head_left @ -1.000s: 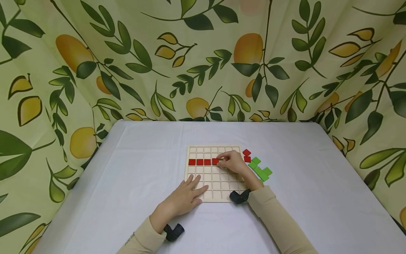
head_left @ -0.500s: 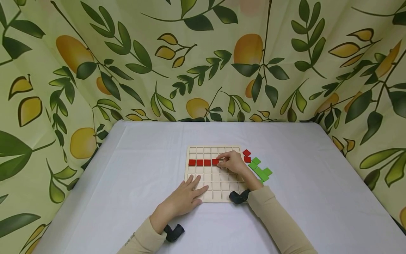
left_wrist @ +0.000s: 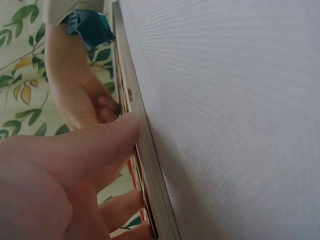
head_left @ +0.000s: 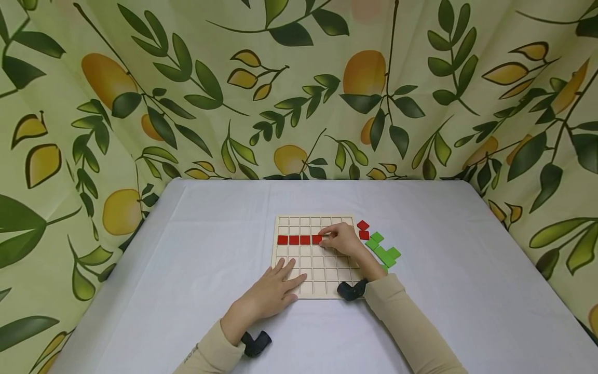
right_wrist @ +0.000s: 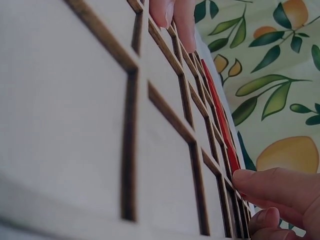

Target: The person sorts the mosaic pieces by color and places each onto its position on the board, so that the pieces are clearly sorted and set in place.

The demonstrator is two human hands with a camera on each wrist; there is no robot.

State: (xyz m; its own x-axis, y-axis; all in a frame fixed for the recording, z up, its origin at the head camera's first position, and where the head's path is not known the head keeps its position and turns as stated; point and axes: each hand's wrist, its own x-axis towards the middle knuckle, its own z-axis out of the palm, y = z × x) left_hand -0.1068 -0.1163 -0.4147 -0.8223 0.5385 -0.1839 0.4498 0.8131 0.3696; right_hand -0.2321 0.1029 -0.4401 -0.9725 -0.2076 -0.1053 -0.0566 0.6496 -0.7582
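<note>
Gridded board (head_left: 320, 274), red tile row (head_left: 294, 240).
Left hand (head_left: 272, 292): spread, empty, resting on board. Right hand (head_left: 343, 241): nearly closed, pinching row's end tile (head_left: 316, 239); green tiles (head_left: 384, 254) to its right.

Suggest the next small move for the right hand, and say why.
Probably press the fourth red tile down with the right hand: its fingers touch the tile's right edge, the tile lines up with three red tiles to its left, and the left hand rests on the board. Whether the tile sits flat is hard to tell.
</note>
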